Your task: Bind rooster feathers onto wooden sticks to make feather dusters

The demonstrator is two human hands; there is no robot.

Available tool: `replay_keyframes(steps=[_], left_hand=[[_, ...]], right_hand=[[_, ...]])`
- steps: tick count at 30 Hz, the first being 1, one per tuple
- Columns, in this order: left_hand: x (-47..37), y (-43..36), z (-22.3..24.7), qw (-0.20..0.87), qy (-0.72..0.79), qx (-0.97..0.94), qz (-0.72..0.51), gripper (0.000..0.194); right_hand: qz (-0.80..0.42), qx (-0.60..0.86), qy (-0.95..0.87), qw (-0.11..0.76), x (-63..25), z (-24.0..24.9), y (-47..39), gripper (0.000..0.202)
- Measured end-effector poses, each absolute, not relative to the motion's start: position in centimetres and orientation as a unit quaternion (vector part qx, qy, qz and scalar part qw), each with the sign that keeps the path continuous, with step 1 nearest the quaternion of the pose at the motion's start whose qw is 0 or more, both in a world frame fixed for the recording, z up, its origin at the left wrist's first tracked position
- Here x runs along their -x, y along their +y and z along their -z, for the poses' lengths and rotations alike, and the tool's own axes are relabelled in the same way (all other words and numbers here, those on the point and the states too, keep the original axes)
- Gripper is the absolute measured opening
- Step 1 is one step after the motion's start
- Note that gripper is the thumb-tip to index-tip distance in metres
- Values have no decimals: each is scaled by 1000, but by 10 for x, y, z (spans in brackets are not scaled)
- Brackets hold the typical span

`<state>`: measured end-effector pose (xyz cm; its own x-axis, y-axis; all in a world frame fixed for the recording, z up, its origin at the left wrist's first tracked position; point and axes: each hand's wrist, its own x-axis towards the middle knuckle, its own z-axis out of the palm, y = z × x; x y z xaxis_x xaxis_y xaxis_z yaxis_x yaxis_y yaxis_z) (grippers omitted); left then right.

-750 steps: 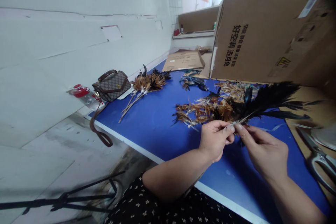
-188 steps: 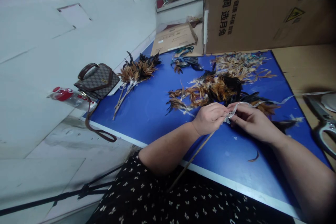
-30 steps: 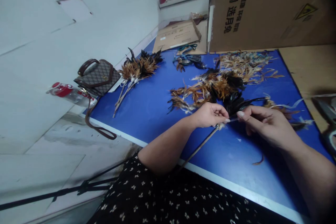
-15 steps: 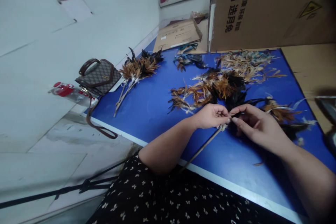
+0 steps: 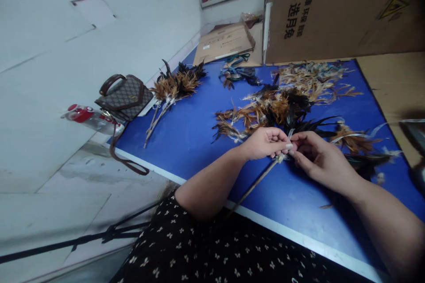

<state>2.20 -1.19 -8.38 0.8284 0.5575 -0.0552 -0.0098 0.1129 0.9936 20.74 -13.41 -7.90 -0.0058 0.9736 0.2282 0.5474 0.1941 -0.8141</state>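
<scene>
My left hand (image 5: 265, 143) is closed in a pinch on a short white ribbon (image 5: 290, 134), whose end sticks up between the two hands. From the right, my right hand (image 5: 323, 159) meets it, thumb and fingertips closed at the same ribbon. Just below the fingers, a thin wooden stick (image 5: 255, 183) slants down over the table's front edge. Pale fluff (image 5: 280, 158) wraps its upper end. Dark feathers (image 5: 312, 126) spread behind my hands, and the hands hide where they join the stick.
Loose brown and black feather bunches (image 5: 279, 106) lie beyond my hands on the blue table (image 5: 186, 141). Finished-looking feather sticks (image 5: 179, 82) rest to the left, near a handbag (image 5: 124, 97) and a bottle (image 5: 93, 117). A large carton (image 5: 335, 13) stands behind.
The white ribbon end now shows upright between my fingertips. My left fingers have shifted slightly and lie flatter over it; my right hand has moved a little left.
</scene>
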Motion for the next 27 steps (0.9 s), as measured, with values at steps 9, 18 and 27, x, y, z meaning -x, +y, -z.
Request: replay_keyframes(steps=[9, 18, 27], left_hand=[[-24, -13, 86, 719, 231, -627, -192, 43], [-24, -10, 89, 738, 231, -604, -193, 39], [-20, -9, 84, 757, 213, -587, -190, 42]], right_hand=[[-217, 578, -668, 415, -205, 80, -135, 25], [-141, 575, -692, 414, -208, 81, -133, 17], [-143, 571, -702, 402, -203, 71, -133, 15]])
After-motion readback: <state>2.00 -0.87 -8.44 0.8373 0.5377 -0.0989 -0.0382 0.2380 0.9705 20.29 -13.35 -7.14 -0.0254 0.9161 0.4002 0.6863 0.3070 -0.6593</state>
